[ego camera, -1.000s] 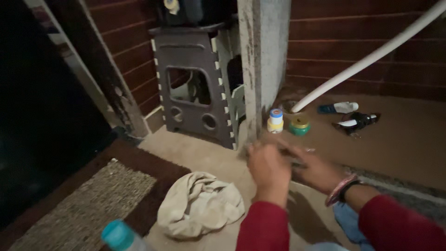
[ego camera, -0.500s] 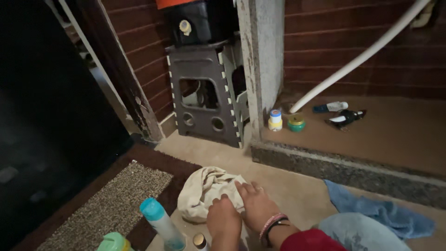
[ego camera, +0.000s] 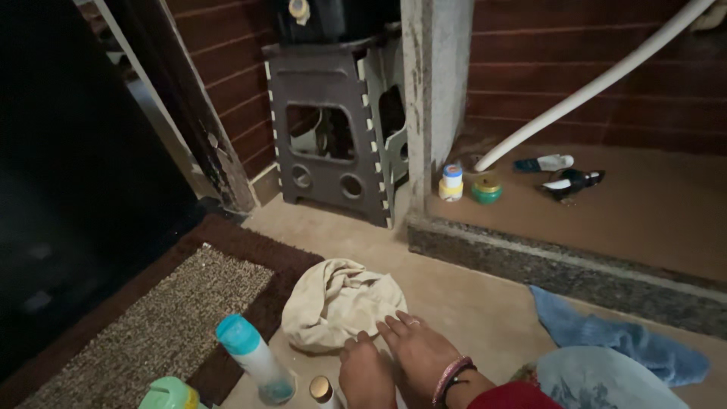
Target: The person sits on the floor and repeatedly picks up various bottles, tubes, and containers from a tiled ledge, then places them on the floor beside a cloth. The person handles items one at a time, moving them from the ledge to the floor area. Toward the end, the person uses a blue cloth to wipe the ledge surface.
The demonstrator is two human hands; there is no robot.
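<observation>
My left hand [ego camera: 366, 374] and my right hand [ego camera: 419, 351] lie side by side at the bottom of the view, low over the tan floor. Their fingertips touch the near edge of a crumpled cream cloth [ego camera: 338, 301]. The right hand's fingers are stretched out and slightly apart, and bangles circle its wrist. I see only the back of the left hand, so its grip is unclear. Just left of it stand a small gold-capped bottle [ego camera: 321, 389] and a clear bottle with a teal cap [ego camera: 251, 357].
A green-lidded container [ego camera: 168, 395] sits at the bottom left on a brown doormat [ego camera: 151, 326]. A blue cloth [ego camera: 615, 338] lies below a stone ledge [ego camera: 560, 265]. On the ledge are small jars [ego camera: 452, 182], tubes [ego camera: 572, 182] and a white pipe [ego camera: 598, 83]. A grey folding stool [ego camera: 333, 129] stands behind.
Both hands came back from the ledge down to the cream cloth. Since then they have slid slightly toward me along its edge, and the view has tilted a little.
</observation>
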